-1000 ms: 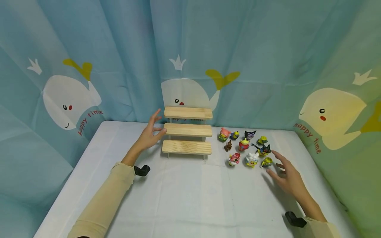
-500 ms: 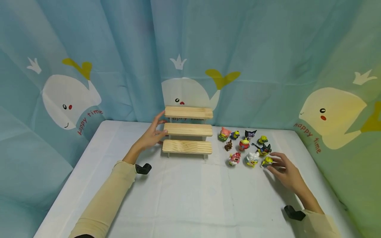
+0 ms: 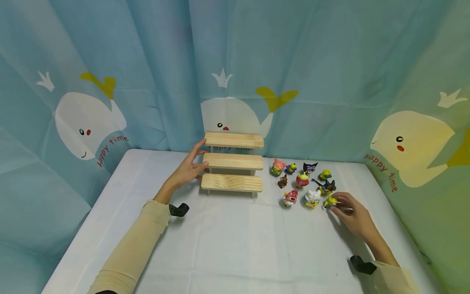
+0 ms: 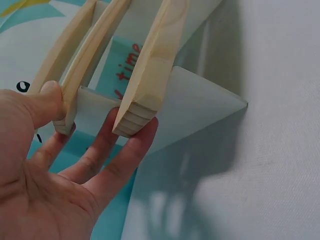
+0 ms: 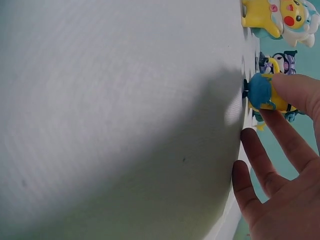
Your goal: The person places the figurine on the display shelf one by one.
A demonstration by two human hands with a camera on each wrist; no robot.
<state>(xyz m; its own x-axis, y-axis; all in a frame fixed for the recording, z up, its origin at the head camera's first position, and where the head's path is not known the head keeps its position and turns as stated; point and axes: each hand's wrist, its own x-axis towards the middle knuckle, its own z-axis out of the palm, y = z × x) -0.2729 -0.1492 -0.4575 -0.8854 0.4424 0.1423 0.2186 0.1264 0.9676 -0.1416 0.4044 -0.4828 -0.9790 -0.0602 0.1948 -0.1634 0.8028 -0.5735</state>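
Note:
A three-tier wooden display shelf [image 3: 233, 161] stands at the back of the table. My left hand [image 3: 186, 169] grips its left end; in the left wrist view the thumb [image 4: 50, 102] presses the middle board [image 4: 95, 55], and fingers reach behind and under the boards. To the right, my right hand [image 3: 354, 214] pinches a small yellow-and-blue Minion figurine [image 5: 261, 92] between thumb and index finger, its feet at the table surface. The other right-hand fingers [image 5: 257, 160] are spread beside it. Left of it stands a yellow figurine in a white hood [image 3: 312, 199].
Several more small figurines cluster right of the shelf, among them a pink-capped one [image 3: 290, 198], a red-bodied one [image 3: 302, 180], a brown one [image 3: 282, 181] and a dark-eared one [image 3: 328, 186]. A blue whale-print curtain [image 3: 154, 102] hangs behind the white table [image 3: 235, 245].
My left hand has moved right and closed onto the shelf's left end. The right hand's fingers have come in from beside the Minion figurine and pinched it.

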